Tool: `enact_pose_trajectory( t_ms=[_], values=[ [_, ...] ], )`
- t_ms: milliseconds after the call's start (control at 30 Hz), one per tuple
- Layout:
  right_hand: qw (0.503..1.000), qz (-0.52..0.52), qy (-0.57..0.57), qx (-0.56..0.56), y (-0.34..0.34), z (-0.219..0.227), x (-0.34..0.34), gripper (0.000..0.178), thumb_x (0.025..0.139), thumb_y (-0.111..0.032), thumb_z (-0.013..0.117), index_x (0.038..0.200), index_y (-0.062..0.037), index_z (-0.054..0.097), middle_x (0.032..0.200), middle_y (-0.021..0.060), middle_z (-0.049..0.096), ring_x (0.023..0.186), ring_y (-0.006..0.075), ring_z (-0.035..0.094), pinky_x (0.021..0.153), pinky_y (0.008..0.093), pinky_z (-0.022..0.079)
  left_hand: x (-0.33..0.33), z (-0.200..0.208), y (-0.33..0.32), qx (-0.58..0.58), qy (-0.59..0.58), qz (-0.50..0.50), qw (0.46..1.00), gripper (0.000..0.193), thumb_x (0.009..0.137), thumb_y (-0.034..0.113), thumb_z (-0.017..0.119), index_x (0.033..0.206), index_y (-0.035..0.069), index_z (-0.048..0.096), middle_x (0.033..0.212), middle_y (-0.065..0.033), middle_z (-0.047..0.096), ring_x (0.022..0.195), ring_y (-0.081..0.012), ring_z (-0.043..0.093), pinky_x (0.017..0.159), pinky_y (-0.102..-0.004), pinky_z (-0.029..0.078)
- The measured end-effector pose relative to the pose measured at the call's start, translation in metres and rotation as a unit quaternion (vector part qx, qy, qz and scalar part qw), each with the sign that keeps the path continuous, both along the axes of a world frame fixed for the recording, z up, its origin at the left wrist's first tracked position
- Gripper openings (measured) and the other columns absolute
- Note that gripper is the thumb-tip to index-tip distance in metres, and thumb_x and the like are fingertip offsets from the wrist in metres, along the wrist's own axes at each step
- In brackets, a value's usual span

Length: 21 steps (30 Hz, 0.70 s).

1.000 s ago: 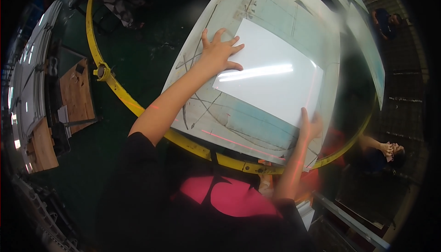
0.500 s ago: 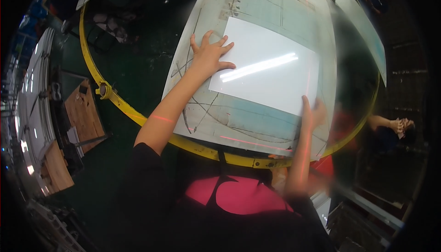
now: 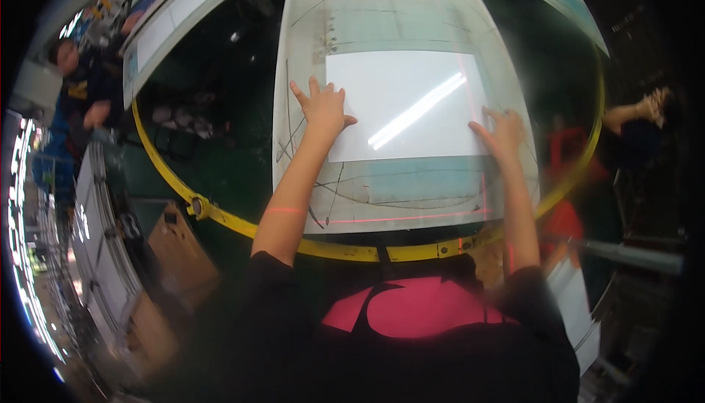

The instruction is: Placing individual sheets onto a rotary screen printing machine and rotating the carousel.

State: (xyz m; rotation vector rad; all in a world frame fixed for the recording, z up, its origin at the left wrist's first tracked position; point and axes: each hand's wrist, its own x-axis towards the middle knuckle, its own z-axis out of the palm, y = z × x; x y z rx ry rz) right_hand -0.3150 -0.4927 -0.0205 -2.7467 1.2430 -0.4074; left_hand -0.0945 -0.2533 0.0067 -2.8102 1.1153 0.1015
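A glossy white sheet point(image 3: 382, 95) lies flat on a worn, marked platen board point(image 3: 411, 216) in front of me. A bright streak of light reflects across it. My left hand point(image 3: 324, 113) rests at the sheet's left edge with fingers spread and thumb over the edge. At the right edge is my right hand point(image 3: 503, 135), fingers apart, its thumb tip by the sheet's border. Neither hand is closed around anything. Thin red light lines cross the board, the sheet and my forearms.
A yellow curved rail point(image 3: 341, 249) runs around the near side of the board. Other boards stand at the far left point(image 3: 172, 25) and far right point(image 3: 562, 3). Stacked panels point(image 3: 99, 219) are at the left. A person point(image 3: 84, 91) is at the far left; another person's hands point(image 3: 650, 108) show at the right.
The view has turned, so the board and sheet now appear straighter. My right hand has gone from the sheet's lower right corner up along its right edge; my left stays at the left edge.
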Motion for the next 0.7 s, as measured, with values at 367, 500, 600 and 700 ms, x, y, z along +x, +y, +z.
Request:
enact_pose_trajectory(
  t_ms=[367,500,600,700],
  values=[
    [0.991,-0.006,-0.13,-0.025,0.019,0.017,-0.115,0.056,0.074,-0.049,0.054,0.119,-0.0159,0.046,0.137,0.0141,0.019,0.128,0.0308,0.013,0.099,0.0505,0.011,-0.093,-0.001,-0.001,-0.149,-0.079,0.032,0.985,0.07,0.066,0.019,0.064,0.129,0.014,0.034,0.141,-0.0144,0.005,0.124,-0.0348,0.014,0.093,-0.0576,0.013],
    [0.978,-0.159,-0.107,-0.078,0.016,0.042,-0.246,0.037,0.065,-0.036,0.066,0.094,-0.0129,0.059,0.107,0.0056,0.054,0.113,0.0229,0.04,0.092,0.0474,0.02,-0.162,0.025,0.042,-0.383,-0.14,-0.057,0.911,0.058,0.07,0.021,0.061,0.124,0.013,0.041,0.134,-0.017,0.023,0.12,-0.0339,0.024,0.096,-0.0462,0.018],
    [0.953,-0.301,0.018,-0.009,0.007,0.045,-0.348,0.044,0.063,-0.038,0.069,0.099,-0.0146,0.06,0.109,0.004,0.056,0.113,0.0215,0.043,0.095,0.0537,0.015,-0.201,0.028,0.051,-0.418,-0.093,-0.056,0.902,0.05,0.073,0.02,0.059,0.119,0.005,0.045,0.13,-0.0194,0.029,0.119,-0.0337,0.027,0.096,-0.0449,0.021],
    [0.915,-0.387,-0.004,0.116,-0.007,0.042,-0.403,0.046,0.061,-0.037,0.071,0.101,-0.0161,0.061,0.107,0.0033,0.058,0.108,0.0218,0.048,0.098,0.054,0.011,-0.219,0.025,0.049,-0.441,-0.017,-0.068,0.895,0.044,0.073,0.016,0.059,0.114,0.001,0.047,0.129,-0.0197,0.032,0.118,-0.0328,0.028,0.096,-0.0439,0.022]
  ],
)
